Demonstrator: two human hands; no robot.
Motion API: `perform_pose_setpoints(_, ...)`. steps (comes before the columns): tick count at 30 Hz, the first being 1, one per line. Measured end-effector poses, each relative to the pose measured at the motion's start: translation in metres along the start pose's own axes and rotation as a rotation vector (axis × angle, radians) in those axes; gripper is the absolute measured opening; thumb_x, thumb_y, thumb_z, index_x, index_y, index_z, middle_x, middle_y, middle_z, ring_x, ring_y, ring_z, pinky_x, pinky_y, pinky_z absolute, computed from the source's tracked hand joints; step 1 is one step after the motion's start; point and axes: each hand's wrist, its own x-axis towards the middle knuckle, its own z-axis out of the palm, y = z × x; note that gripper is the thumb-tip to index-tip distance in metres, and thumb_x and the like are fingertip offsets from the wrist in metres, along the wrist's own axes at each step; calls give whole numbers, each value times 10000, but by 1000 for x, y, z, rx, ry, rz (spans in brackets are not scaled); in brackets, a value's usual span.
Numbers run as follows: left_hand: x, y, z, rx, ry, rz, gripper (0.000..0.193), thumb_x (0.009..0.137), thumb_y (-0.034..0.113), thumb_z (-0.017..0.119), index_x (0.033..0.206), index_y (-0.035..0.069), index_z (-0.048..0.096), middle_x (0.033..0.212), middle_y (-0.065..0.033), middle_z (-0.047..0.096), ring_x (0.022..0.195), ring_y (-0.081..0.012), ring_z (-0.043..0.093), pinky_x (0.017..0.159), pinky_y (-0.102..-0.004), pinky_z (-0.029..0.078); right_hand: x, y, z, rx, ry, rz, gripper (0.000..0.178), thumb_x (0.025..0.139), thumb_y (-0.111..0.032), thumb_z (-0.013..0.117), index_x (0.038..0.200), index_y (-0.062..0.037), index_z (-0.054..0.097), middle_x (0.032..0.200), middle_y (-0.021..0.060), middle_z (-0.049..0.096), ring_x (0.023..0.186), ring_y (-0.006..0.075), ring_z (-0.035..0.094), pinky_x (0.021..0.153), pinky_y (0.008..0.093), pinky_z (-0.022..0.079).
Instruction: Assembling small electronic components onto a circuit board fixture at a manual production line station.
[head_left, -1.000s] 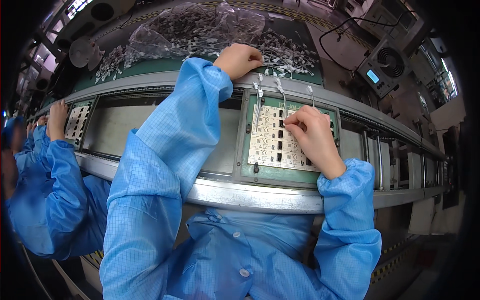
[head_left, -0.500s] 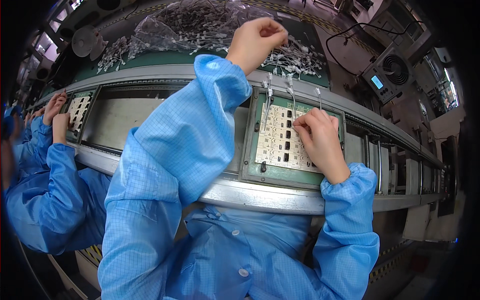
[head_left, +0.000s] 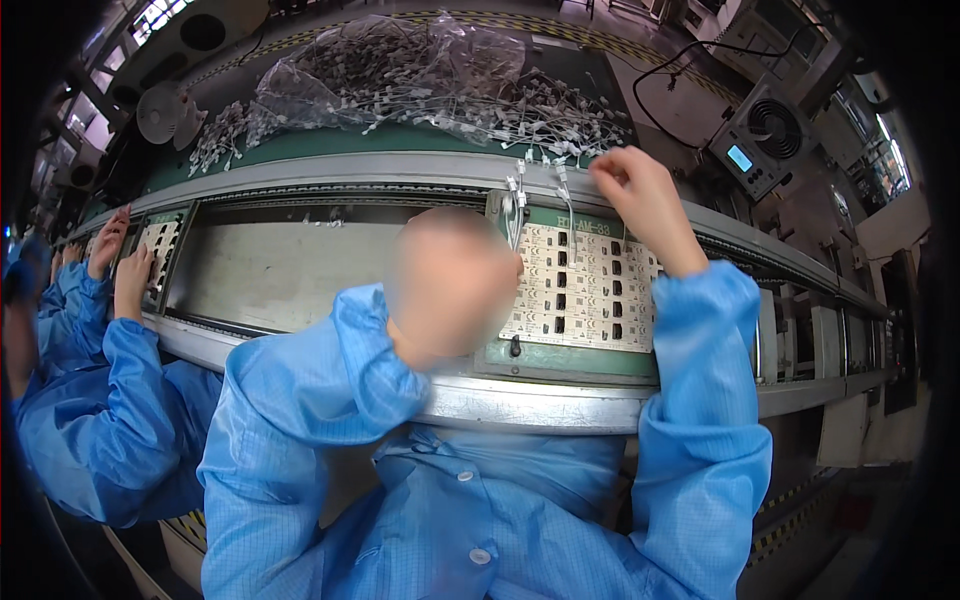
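A pale panel of small circuit boards with black parts in columns sits in a green fixture. My left hand, badly blurred, is over the fixture's left edge; its fingers cannot be read. Beyond the panel's far right part, my right hand is raised near the far rail, thumb and fingertips pinched together. Whatever is between them is too small to make out. White connector cables run from the panel's upper left over the fixture's far edge. Another white-ended cable stands to their right.
A heap of white connector cables, partly in clear plastic, covers the green bench behind the metal rail. A fan unit with a lit display stands at far right. To the left, a blue-sleeved co-worker's hands are at another panel.
My left hand has come back from the cable heap to the fixture's left side. My right hand has moved up from the panel toward the far rail.
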Motion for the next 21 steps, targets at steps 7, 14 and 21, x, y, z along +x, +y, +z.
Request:
perform_pose_setpoints(7, -4, 6, 4, 13, -71, -55, 77, 770, 163, 748, 822, 159, 691, 893, 44, 598, 985, -214, 529, 870, -456, 331, 50, 11, 37, -404, -58, 358, 274, 799, -289, 673, 917, -44, 711, 969, 174, 708, 948, 368, 662, 823, 485, 504)
perform_pose_setpoints(14, -7, 3, 6, -27, -66, -92, 51, 770, 158, 724, 812, 141, 700, 894, 37, 591, 989, -234, 523, 849, -438, 339, 68, 18, 8, -362, 147, 267, 247, 814, -211, 639, 932, 1, 683, 938, 224, 696, 905, 400, 667, 802, 455, 528)
perform_pose_setpoints(21, -15, 3, 4, -102, -142, -122, 77, 783, 164, 725, 852, 131, 714, 929, 33, 597, 996, -243, 516, 840, -423, 345, 86, 14, -23, 52, 418, 57, 268, 892, -251, 672, 1043, -32, 706, 839, 68, 712, 762, 158, 663, 709, 287, 513)
